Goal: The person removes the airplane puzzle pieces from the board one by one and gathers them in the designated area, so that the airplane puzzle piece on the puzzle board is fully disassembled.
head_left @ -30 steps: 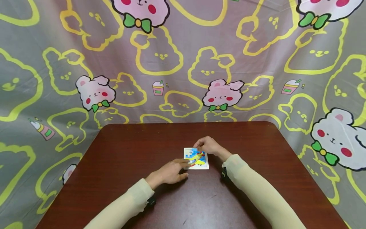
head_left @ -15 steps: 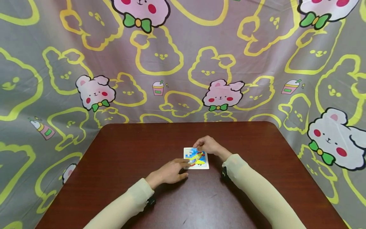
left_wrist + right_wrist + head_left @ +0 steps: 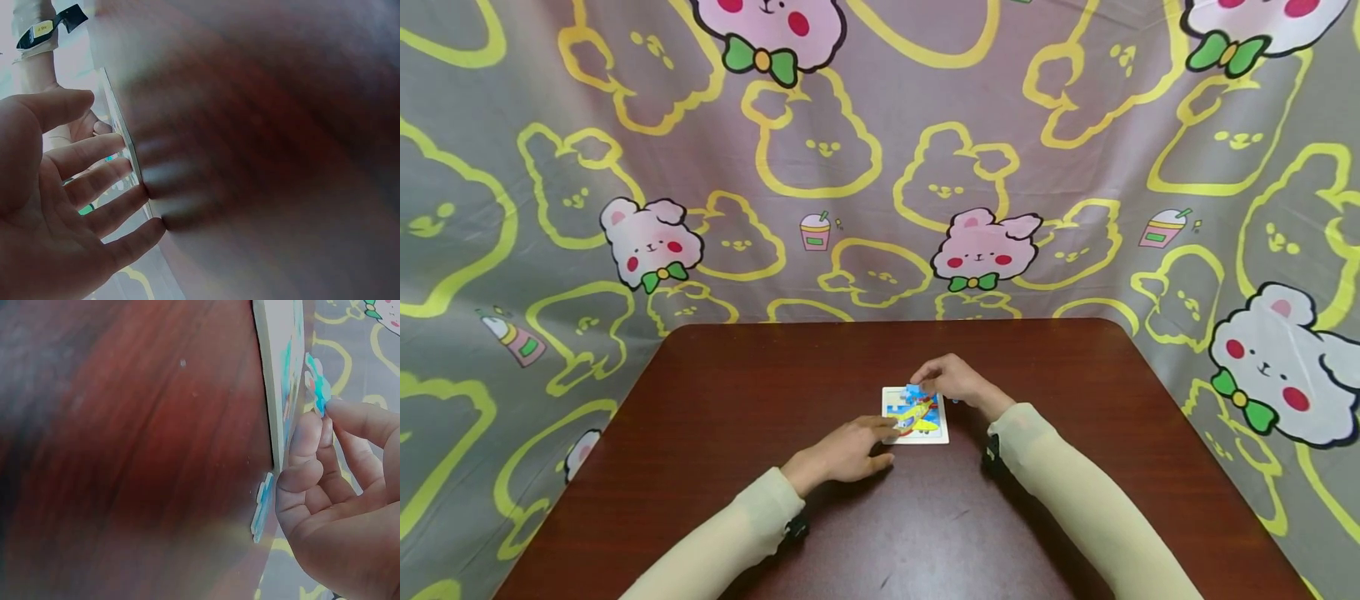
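Observation:
A jigsaw puzzle (image 3: 934, 435) with a white frame and a yellow airplane on blue lies on the table. My left hand (image 3: 848, 450) rests its fingertips on the puzzle's left side, and the left wrist view shows those fingers (image 3: 115, 209) spread and fairly straight along the frame edge. Over the puzzle's far edge, my right hand (image 3: 958, 383) pinches a blue puzzle piece (image 3: 317, 384) between thumb and fingers, raised off the board. A second puzzle piece (image 3: 262, 507) lies on the table just beside the frame, under the right hand.
The dark reddish-brown table (image 3: 760, 375) spreads around the puzzle. A patterned curtain (image 3: 865, 192) hangs behind it and along both sides. Black bands (image 3: 797, 525) sit at the wrists, under pale sleeves.
My right hand has shifted slightly to the right, and the blue puzzle piece now shows above the puzzle's far edge. The left hand stays in place.

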`<state>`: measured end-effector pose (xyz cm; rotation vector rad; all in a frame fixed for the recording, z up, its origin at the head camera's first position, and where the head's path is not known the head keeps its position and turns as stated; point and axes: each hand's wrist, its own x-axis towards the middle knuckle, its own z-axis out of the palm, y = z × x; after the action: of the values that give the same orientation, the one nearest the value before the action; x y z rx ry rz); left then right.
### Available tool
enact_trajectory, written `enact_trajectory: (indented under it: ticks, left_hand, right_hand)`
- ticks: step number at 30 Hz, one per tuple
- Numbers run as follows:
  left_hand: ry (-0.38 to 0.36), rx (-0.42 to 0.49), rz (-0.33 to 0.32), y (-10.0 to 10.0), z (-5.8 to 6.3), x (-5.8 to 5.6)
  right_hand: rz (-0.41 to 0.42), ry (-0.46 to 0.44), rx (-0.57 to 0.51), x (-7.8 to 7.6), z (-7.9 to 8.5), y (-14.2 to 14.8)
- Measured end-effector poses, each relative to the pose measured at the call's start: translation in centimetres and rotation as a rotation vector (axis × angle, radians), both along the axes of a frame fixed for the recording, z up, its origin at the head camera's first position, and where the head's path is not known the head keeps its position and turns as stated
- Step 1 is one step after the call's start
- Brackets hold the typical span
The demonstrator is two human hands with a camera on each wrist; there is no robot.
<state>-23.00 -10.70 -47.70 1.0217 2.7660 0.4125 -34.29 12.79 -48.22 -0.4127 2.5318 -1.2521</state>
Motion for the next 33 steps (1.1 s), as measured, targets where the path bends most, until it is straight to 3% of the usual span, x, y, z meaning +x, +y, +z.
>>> enact_trajectory:
  ticks: [11,33]
  left_hand:
    - [0.013,-0.009,-0.003,-0.1,-0.3,0.1]
    - [0.022,-0.006,-0.006,-0.3,-0.3,0.3]
  right_hand:
    - [-0.019,-0.031,-0.072,-0.3,0.0,1.2]
    - [-0.041,-0.051,-0.036,0.0,0.8,4.7]
